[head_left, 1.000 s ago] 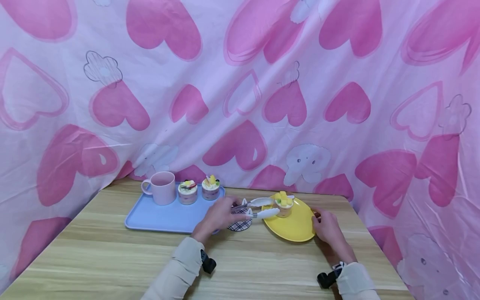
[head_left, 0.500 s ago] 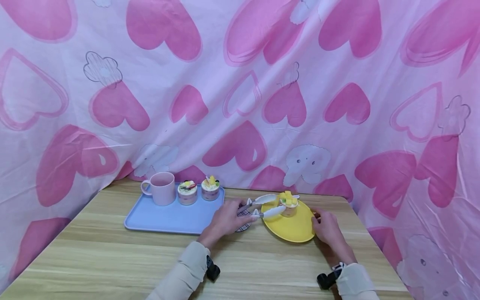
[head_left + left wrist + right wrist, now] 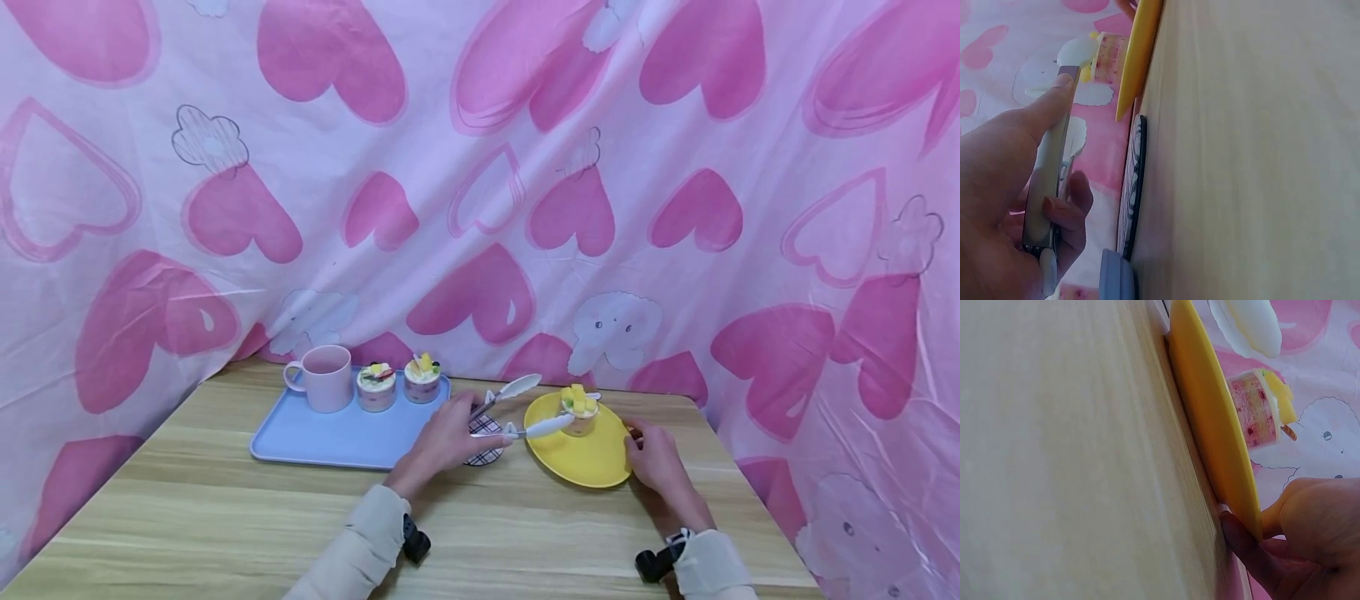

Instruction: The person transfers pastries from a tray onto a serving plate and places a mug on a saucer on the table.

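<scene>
My left hand [image 3: 444, 435] grips a pair of tongs [image 3: 1050, 169] with metal arms and white tips. The tongs are spread, their tips apart and just left of a dessert cup [image 3: 579, 417] topped with yellow fruit cubes. That cup stands upright on a yellow plate [image 3: 581, 462]; in the right wrist view its pink-and-cream side shows above the plate. With thumb and fingers, my right hand [image 3: 660, 458] pinches the plate's right rim. Beneath the tongs lies a round checkered coaster [image 3: 486, 450], partly hidden by my left hand.
A blue tray [image 3: 330, 442] lies left of the coaster on the wooden table [image 3: 225, 517]. It carries a pink mug [image 3: 328, 382] and two more dessert cups, one [image 3: 377, 390] beside the mug and another [image 3: 422, 382] to its right. A heart-patterned curtain [image 3: 480, 208] hangs behind.
The tongs came rightward with the dessert cup to the plate's middle, then spread and let it go. My left hand has drawn back slightly left. My right hand stays at the rim.
</scene>
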`<state>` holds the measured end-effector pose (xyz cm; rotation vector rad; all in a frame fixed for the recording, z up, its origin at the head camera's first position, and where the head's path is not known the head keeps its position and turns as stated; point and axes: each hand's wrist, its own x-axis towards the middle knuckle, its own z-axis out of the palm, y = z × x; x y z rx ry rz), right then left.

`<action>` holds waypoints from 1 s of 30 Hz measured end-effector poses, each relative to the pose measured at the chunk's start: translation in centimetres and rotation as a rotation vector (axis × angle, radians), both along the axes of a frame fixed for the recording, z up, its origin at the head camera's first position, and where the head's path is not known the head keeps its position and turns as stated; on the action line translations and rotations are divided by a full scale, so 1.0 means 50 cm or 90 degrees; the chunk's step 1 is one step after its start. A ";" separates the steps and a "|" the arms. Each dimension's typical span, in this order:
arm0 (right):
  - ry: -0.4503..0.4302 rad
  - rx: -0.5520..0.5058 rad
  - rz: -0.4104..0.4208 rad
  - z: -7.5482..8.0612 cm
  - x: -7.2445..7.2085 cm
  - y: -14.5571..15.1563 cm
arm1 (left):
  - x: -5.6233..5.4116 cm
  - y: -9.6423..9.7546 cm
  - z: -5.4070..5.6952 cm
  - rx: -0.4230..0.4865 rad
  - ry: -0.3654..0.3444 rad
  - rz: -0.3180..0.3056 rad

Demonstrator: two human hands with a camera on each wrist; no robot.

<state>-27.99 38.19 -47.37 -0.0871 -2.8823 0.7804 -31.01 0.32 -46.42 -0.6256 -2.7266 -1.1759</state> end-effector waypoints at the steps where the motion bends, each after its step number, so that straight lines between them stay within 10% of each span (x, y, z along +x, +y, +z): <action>1: 0.001 0.000 -0.001 0.000 0.001 -0.001 | 0.002 -0.002 0.000 -0.001 0.003 0.003; 30: 0.006 -0.003 0.008 -0.002 -0.001 0.003 | 0.048 -0.075 0.008 0.037 0.038 0.050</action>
